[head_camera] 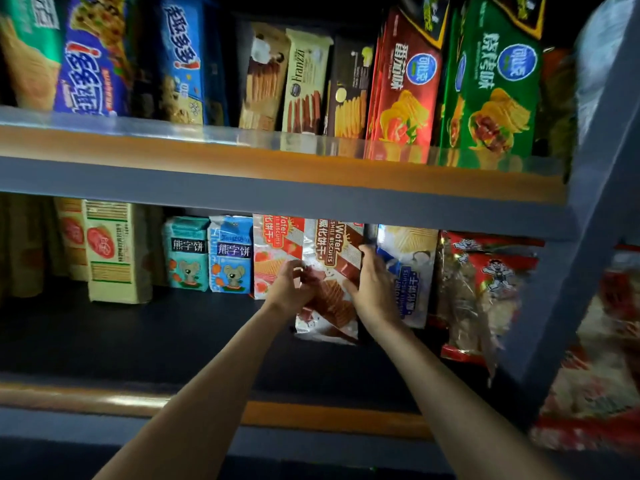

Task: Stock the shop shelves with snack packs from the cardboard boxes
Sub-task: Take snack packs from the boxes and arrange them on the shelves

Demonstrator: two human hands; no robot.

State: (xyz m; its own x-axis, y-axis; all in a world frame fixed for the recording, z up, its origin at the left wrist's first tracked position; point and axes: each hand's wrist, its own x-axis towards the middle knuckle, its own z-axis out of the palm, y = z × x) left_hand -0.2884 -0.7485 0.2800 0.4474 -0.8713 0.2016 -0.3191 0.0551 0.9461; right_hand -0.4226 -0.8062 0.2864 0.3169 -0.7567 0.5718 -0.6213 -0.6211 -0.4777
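Wafer pack point(329, 282): upright between your hands, on the lower shelf point(138, 341), toward its right end.
Left hand point(289, 285): you pinch its left edge.
Right hand point(375, 285): you clasp its right edge.

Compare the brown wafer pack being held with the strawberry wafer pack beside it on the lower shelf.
The brown wafer pack has brown stripes; the strawberry wafer pack has red stripes and strawberries. The brown pack is gripped by the left hand and right hand; the strawberry pack stands untouched. The brown pack sits further forward and tilts; the strawberry pack stands upright behind. Both read "Wafer Biscuits".
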